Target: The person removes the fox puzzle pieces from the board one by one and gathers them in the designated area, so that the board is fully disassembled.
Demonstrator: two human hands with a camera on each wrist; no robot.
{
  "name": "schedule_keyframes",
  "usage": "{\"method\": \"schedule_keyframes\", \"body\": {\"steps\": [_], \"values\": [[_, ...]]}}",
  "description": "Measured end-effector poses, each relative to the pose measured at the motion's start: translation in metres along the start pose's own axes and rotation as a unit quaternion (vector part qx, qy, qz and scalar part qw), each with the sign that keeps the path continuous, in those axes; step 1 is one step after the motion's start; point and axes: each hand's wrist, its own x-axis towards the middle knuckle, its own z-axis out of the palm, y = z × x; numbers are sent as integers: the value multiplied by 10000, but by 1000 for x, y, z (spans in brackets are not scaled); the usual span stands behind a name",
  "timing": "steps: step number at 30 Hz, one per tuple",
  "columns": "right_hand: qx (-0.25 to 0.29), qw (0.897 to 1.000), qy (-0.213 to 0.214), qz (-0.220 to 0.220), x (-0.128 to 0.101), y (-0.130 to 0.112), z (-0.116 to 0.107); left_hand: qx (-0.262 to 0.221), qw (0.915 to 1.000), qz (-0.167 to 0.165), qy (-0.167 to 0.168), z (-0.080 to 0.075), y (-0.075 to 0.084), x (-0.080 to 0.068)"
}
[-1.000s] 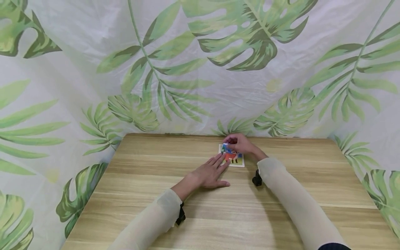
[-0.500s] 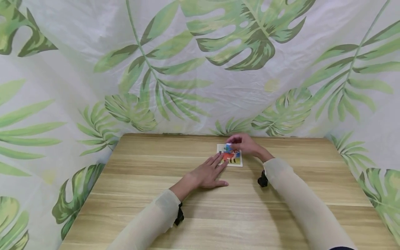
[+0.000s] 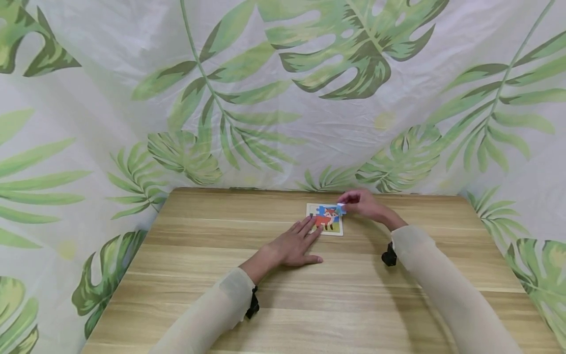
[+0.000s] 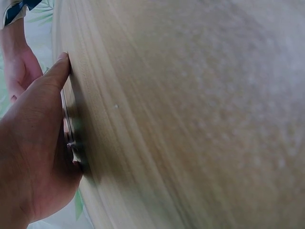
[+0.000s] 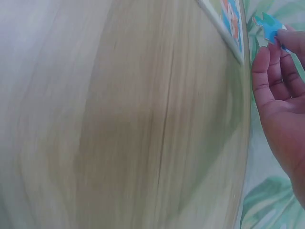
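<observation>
A small framed jigsaw puzzle [image 3: 329, 220] with a fox picture lies flat near the table's far edge. Its upper left part shows pale backing where no piece lies. My left hand [image 3: 295, 246] rests on the puzzle's left side with straight fingers, covering its lower left corner. Between thumb and fingertips, my right hand [image 3: 364, 204] pinches a blue and green puzzle piece [image 3: 341, 209], held above the puzzle's upper right corner. In the right wrist view the piece [image 5: 269, 27] is raised off the board.
The wooden table [image 3: 283, 305] reaches back to a leaf-print cloth [image 3: 247, 98] hanging behind it. A black wrist camera [image 3: 389, 255] sits under the right sleeve, another black camera [image 3: 253, 303] under the left.
My right hand has lifted the puzzle piece from the upper left area and carried it right, to the puzzle's upper right corner. The left hand stays in place.
</observation>
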Motion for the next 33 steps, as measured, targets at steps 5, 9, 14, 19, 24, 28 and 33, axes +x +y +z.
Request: {"method": "schedule_keyframes", "body": {"steps": [5,9,14,19,24,28,33], "values": [[-150,9998,60,78,-11,5,-11,38,10000,17,-6,0,0,0],[-125,9998,93,141,-18,13,-19,33,10000,16,-13,1,0,0],[-40,9996,126,246,-26,23,-28,17,10000,21,-15,1,0,-1],[-14,9990,122,423,-33,28,-36,23,10000,-12,-17,-1,1,-2],[-318,9976,157,591,-41,31,-43,11,10000,-14,-13,1,1,-2],[-407,9973,155,590,-44,34,-47,-32,10000,-17,-8,1,1,-2],[-529,9973,227,456,-43,37,-48,-26,10000,-23,8,2,0,-2]]}}
